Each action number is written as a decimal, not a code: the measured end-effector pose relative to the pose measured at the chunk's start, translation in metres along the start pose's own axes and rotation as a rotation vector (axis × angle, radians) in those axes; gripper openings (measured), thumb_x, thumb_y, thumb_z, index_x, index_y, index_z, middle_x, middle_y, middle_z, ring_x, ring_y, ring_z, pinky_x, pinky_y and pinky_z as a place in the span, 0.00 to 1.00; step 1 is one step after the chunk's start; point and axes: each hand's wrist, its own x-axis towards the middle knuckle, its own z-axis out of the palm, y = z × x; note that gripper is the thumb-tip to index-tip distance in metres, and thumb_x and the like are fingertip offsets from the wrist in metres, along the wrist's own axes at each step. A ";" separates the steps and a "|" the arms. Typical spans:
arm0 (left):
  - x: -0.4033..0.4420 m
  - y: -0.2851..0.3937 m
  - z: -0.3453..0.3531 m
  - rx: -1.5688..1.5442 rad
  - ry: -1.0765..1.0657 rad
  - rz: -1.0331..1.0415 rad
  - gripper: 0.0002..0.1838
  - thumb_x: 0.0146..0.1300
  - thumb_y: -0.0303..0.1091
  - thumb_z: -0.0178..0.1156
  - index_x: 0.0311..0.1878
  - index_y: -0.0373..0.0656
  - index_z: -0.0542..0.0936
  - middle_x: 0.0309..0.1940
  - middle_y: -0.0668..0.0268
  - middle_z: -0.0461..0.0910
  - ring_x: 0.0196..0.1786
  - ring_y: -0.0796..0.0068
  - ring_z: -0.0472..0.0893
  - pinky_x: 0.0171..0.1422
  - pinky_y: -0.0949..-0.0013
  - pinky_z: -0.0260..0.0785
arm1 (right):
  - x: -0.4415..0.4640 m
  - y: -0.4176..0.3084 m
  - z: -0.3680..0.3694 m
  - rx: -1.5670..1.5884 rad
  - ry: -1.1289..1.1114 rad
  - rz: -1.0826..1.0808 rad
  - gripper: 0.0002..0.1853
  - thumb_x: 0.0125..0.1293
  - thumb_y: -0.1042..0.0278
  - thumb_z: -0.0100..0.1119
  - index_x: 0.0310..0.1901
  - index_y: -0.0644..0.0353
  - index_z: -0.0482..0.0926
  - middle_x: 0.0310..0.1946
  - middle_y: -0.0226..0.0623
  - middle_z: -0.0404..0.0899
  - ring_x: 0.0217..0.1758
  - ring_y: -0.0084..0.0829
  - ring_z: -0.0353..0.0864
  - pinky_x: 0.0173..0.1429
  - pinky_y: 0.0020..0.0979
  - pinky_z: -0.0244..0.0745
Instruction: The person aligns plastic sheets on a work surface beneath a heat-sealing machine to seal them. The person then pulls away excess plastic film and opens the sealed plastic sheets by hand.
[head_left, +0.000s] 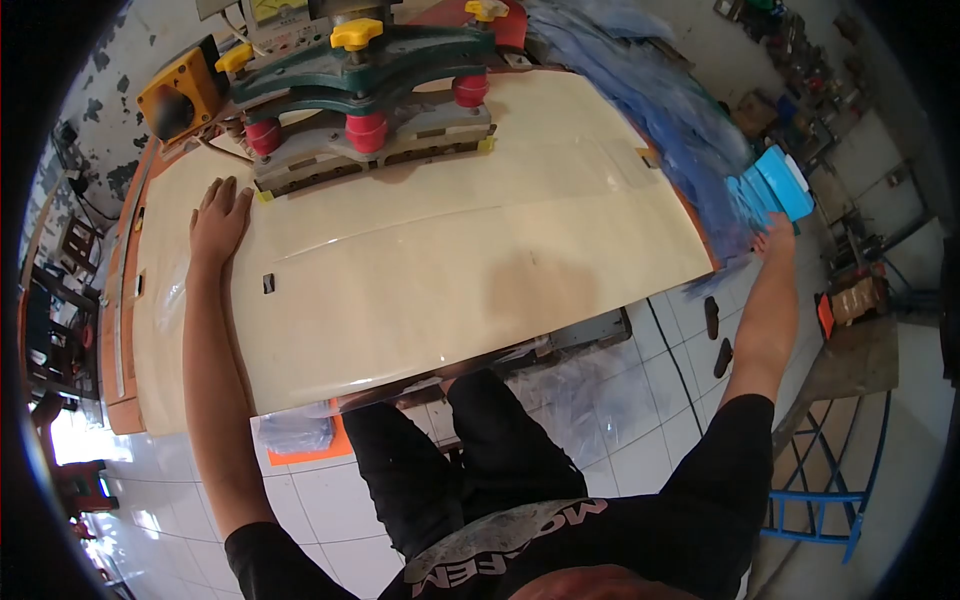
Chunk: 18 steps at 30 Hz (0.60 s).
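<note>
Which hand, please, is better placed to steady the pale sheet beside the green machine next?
Probably the left hand, lying flat on the pale sheet near the green machine; the right hand is beyond the sheet's edge, by the blue item.

Left hand [218, 222] flat (palm down), right hand [776, 234] outstretched.

Two hands show: one left hand [220, 215], one right hand [775, 237]. Ahead and to the right of the left hand stand three yellow knobs [356, 35] and three red cylinders [367, 132]; ahead and slightly left, one orange box [195, 85]. By the right hand is one light-blue container [778, 183]; nearer the body, two dark slippers [711, 317]
</note>
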 end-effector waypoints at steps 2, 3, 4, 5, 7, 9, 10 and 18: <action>-0.002 0.002 -0.003 -0.007 -0.007 -0.004 0.34 0.68 0.62 0.44 0.69 0.51 0.69 0.73 0.61 0.63 0.75 0.62 0.60 0.77 0.48 0.46 | -0.008 -0.002 -0.007 0.076 -0.015 0.030 0.33 0.59 0.48 0.61 0.62 0.54 0.66 0.53 0.43 0.66 0.49 0.37 0.69 0.52 0.42 0.64; -0.002 0.002 -0.003 -0.007 -0.008 -0.004 0.34 0.68 0.62 0.44 0.69 0.51 0.69 0.73 0.61 0.63 0.75 0.62 0.60 0.77 0.48 0.46 | -0.009 -0.002 -0.010 0.154 -0.028 0.056 0.34 0.59 0.47 0.60 0.63 0.55 0.65 0.55 0.44 0.64 0.50 0.38 0.68 0.53 0.43 0.64; -0.002 0.002 -0.004 -0.006 -0.010 -0.005 0.34 0.69 0.62 0.44 0.69 0.51 0.69 0.73 0.61 0.63 0.75 0.62 0.60 0.77 0.48 0.46 | -0.007 -0.003 -0.010 0.153 -0.028 0.057 0.34 0.59 0.47 0.60 0.63 0.55 0.65 0.55 0.44 0.64 0.50 0.38 0.68 0.53 0.43 0.64; -0.002 0.003 -0.004 -0.006 -0.013 -0.007 0.34 0.69 0.62 0.44 0.69 0.51 0.69 0.73 0.61 0.63 0.75 0.62 0.60 0.77 0.48 0.46 | -0.006 -0.006 -0.011 0.189 -0.008 0.107 0.35 0.59 0.46 0.60 0.64 0.55 0.64 0.57 0.45 0.62 0.51 0.38 0.67 0.54 0.43 0.64; 0.000 0.000 -0.001 -0.001 -0.011 -0.002 0.34 0.69 0.62 0.44 0.69 0.51 0.69 0.73 0.61 0.63 0.75 0.62 0.60 0.77 0.48 0.46 | 0.001 -0.009 -0.014 0.225 0.017 0.158 0.36 0.59 0.46 0.60 0.65 0.55 0.62 0.58 0.45 0.60 0.52 0.39 0.67 0.55 0.44 0.64; 0.000 0.000 0.000 0.004 -0.008 0.001 0.34 0.69 0.62 0.44 0.69 0.51 0.69 0.73 0.61 0.63 0.75 0.62 0.60 0.77 0.48 0.46 | 0.004 -0.009 -0.015 0.247 0.002 0.168 0.37 0.60 0.46 0.60 0.66 0.56 0.61 0.57 0.46 0.60 0.52 0.40 0.67 0.55 0.43 0.65; -0.001 0.001 -0.001 -0.001 -0.007 0.002 0.34 0.69 0.62 0.44 0.69 0.51 0.69 0.73 0.61 0.63 0.75 0.62 0.60 0.77 0.48 0.46 | 0.004 -0.008 -0.015 0.247 0.003 0.168 0.37 0.60 0.46 0.60 0.66 0.56 0.61 0.57 0.46 0.60 0.52 0.40 0.67 0.55 0.43 0.65; -0.001 0.002 -0.002 -0.006 -0.009 -0.008 0.33 0.69 0.61 0.44 0.69 0.51 0.69 0.72 0.61 0.64 0.75 0.61 0.61 0.77 0.47 0.46 | 0.012 0.004 -0.018 0.501 -0.134 0.115 0.32 0.69 0.51 0.53 0.68 0.59 0.56 0.61 0.56 0.61 0.61 0.44 0.69 0.57 0.46 0.67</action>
